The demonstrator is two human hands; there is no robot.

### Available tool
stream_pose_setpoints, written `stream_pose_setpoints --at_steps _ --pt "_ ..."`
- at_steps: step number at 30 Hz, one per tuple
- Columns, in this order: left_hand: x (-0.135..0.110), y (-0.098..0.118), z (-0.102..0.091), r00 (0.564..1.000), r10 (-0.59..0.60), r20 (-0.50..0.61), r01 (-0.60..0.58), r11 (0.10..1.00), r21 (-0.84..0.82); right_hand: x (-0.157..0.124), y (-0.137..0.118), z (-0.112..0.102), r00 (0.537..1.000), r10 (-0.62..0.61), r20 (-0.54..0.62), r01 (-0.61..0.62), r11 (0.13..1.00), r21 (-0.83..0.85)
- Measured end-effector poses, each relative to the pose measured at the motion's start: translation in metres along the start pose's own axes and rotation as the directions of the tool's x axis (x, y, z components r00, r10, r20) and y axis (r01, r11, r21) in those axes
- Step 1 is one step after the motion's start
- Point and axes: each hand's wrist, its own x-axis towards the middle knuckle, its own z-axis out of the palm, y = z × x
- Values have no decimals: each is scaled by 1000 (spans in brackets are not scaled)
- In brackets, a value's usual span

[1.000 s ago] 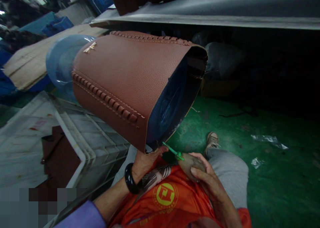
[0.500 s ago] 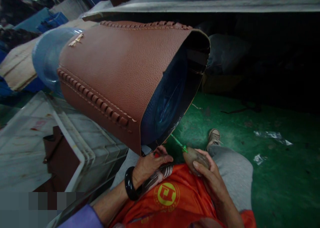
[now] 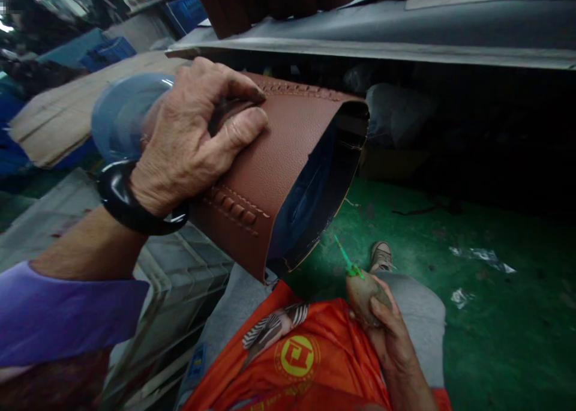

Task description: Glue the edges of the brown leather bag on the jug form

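The left hand (image 3: 180, 135) is resting on brown leather (image 3: 290, 138), thumb and fingers apart; the right hand (image 3: 391, 318) is clasping a green-nozzled bottle (image 3: 360, 291).

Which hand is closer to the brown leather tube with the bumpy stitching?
Left. The left hand lies over the brown leather tube. The right hand is apart from it, below and right of its open end, around a cloudy, rounded bottle with a green nozzle.
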Motion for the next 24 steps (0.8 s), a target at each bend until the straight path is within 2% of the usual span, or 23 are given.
stream_pose_setpoints --at_steps 1,2,3,5,7,9,12,15,17,18,19,20,21,22,23,24 --pt "-1 -3 4 994 107 -23 -105 992 65 -2 -2 -1 1000 -5 -18 5 1000 9" --pt "-7 -6 8 985 161 -56 -154 982 111 -5 -3 -2 999 -8 -36 9 1000 17" --pt "-17 -9 12 981 165 -106 -151 981 122 -7 -5 -5 999 -10 -50 11 1000 21" --pt "-45 -16 20 966 94 -241 -87 995 38 -10 -9 -10 998 -13 -62 14 1000 15" --pt "-74 -24 31 914 55 -401 -98 991 -88 -12 -12 -15 999 -16 -45 15 1000 -18" --pt "-97 -31 41 850 45 -526 -158 972 -172 -12 -16 -18 999 -24 -37 21 998 -61" --pt "-120 -32 48 819 -29 -573 -138 959 -246 -10 -22 -19 996 -59 -62 53 993 -107" --pt "-151 -13 50 831 -161 -532 -22 947 -322 -3 -32 -19 994 -103 -46 94 980 -173" --pt "-179 9 59 905 -243 -349 80 904 -420 6 -42 -19 993 -118 1 115 966 -232" --pt "-192 20 68 942 -305 -140 194 834 -517 12 -48 -20 992 -123 27 125 956 -266" --pt "-204 31 80 913 -385 131 386 720 -577 19 -55 -20 990 -128 53 138 943 -303" --pt "-212 41 94 804 -440 399 594 583 -554 27 -62 -20 988 -135 78 154 925 -347" --pt "-217 50 110 661 -472 583 749 460 -477 35 -70 -20 984 -148 100 176 903 -393" --pt "-219 57 126 550 -504 666 834 373 -407 43 -78 -19 979 -163 120 199 876 -439" --pt "-218 62 141 476 -520 709 879 315 -359 51 -86 -18 975 -175 139 221 846 -485" --pt "-214 66 155 444 -551 706 896 266 -356 58 -93 -16 970 -185 156 240 815 -527"
